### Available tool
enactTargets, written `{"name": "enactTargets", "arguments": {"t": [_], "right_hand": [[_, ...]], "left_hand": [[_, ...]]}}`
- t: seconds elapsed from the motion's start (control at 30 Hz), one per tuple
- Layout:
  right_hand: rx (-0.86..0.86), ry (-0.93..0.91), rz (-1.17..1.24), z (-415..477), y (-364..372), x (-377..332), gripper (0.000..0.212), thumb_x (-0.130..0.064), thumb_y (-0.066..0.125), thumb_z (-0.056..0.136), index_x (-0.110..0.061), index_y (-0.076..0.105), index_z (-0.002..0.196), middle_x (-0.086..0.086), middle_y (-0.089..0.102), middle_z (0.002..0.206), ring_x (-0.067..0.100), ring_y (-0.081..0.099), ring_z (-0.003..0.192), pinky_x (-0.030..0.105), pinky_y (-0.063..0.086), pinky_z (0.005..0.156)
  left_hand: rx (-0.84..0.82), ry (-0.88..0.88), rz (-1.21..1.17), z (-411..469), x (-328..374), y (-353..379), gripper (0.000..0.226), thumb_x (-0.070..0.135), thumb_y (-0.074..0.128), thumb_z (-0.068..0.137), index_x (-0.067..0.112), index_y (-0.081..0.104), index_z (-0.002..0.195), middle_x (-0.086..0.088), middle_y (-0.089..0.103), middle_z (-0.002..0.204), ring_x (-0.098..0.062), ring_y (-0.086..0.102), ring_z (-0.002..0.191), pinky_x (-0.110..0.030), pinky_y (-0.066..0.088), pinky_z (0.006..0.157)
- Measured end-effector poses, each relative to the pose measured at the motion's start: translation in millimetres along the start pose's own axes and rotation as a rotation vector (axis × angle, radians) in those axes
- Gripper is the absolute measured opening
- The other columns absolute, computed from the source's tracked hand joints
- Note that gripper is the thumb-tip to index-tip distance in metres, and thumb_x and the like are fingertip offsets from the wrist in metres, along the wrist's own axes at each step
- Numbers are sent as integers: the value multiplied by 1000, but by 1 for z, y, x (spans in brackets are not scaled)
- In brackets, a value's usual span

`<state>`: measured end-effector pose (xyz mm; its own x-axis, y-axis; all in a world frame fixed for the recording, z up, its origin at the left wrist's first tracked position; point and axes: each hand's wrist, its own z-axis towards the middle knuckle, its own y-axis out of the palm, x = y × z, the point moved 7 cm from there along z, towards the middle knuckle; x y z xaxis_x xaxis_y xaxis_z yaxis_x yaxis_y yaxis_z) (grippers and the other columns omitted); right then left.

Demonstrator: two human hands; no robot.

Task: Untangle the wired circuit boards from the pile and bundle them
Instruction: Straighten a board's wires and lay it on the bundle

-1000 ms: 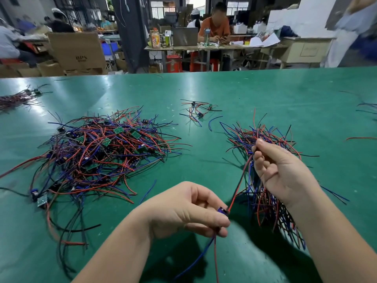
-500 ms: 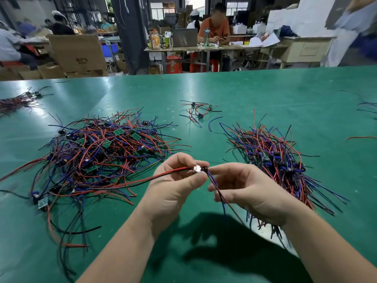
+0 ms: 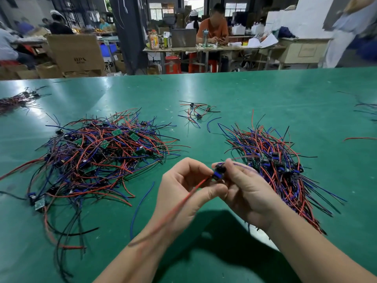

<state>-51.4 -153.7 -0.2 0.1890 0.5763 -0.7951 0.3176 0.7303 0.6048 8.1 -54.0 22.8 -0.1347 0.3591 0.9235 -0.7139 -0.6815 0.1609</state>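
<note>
A tangled pile of wired circuit boards [image 3: 98, 158], red, blue and black leads with small green boards, lies on the left of the green table [image 3: 244, 94]. A sorted bundle [image 3: 273, 166] lies on the right with its blue connectors side by side. Between them, above the table, my left hand [image 3: 183, 193] and my right hand [image 3: 244, 193] both pinch one small wired board [image 3: 218, 173] with a blue and black part. Its red lead trails down over my left wrist. Another lead runs right past my right fingers.
A few loose wired boards [image 3: 196, 111] lie further back in the middle. More wire bunches sit at the far left edge [image 3: 14, 101] and far right edge [image 3: 365, 107]. Beyond the table, people work at benches among cardboard boxes.
A second ago my right hand was lifting wires at the bundle and my left held a connector low. Both hands have since come together on one board, its red lead swinging from left to downward.
</note>
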Motion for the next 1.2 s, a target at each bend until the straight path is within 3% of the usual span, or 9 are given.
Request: {"name": "enactTargets", "arguments": {"t": [0.13,0.23,0.3,0.47,0.63,0.83,1.0,1.07,1.2], "right_hand": [[107,35,34,3,-8,-7,14,-20,66,63,-9,74,60,3,65,61,7,56,48,15,47,46],[111,35,-57,2,-11,-9,10,-16,69,57,-7,73,62,6,64,60,8,57,48,13,45,46],[98,61,-146,1,-10,-5,11,-15,71,58,-6,73,64,5,62,59,8,55,47,13,43,45],[104,143,-145,2,-16,1,17,-13,71,61,-8,78,76,2,64,64,5,54,49,11,45,48],[100,114,-251,2,-19,-4,8,-13,68,64,-9,75,64,1,62,59,4,54,48,12,45,47],[318,-20,-226,5,-47,-36,16,-14,64,68,-3,70,79,1,62,60,3,51,45,12,42,42],[530,-169,23,2,-73,-59,22,-18,49,97,-5,65,87,2,56,65,4,50,44,12,39,41],[582,-246,64,0,-77,-66,20,-19,45,99,-11,62,91,4,59,75,9,58,53,15,43,47],[648,-484,-111,-10,-68,-70,17,-26,37,100,-28,53,97,-2,55,93,13,56,82,24,40,67]], "left_hand": [[-24,23,104,-2,1,1,24,-1,65,70,20,71,78,0,73,79,-10,68,76,-19,52,74],[24,-158,-63,-1,-10,-3,15,5,73,70,15,70,81,-6,73,77,-16,70,75,-27,57,68],[54,-223,-76,-2,-13,-4,33,15,90,56,9,67,80,-8,72,73,-17,69,67,-28,58,63],[59,-373,-100,-4,-22,-4,39,20,78,59,1,61,89,-13,69,63,-21,67,53,-28,56,52],[-25,-488,-134,-10,-29,8,46,18,76,60,0,58,98,-10,67,62,-18,64,48,-25,52,47],[-406,-619,134,-25,-35,21,8,8,73,80,7,72,88,5,65,57,-6,60,48,-12,40,45],[-675,-633,284,-42,-41,33,10,19,75,79,14,76,88,6,68,67,-4,57,59,-13,44,53],[-618,-621,270,-40,-42,34,12,18,73,81,11,74,91,7,68,69,-4,59,61,-12,44,53],[-283,-651,84,-22,-41,14,6,9,68,85,5,70,89,3,68,69,-12,65,57,-17,49,52]]}}
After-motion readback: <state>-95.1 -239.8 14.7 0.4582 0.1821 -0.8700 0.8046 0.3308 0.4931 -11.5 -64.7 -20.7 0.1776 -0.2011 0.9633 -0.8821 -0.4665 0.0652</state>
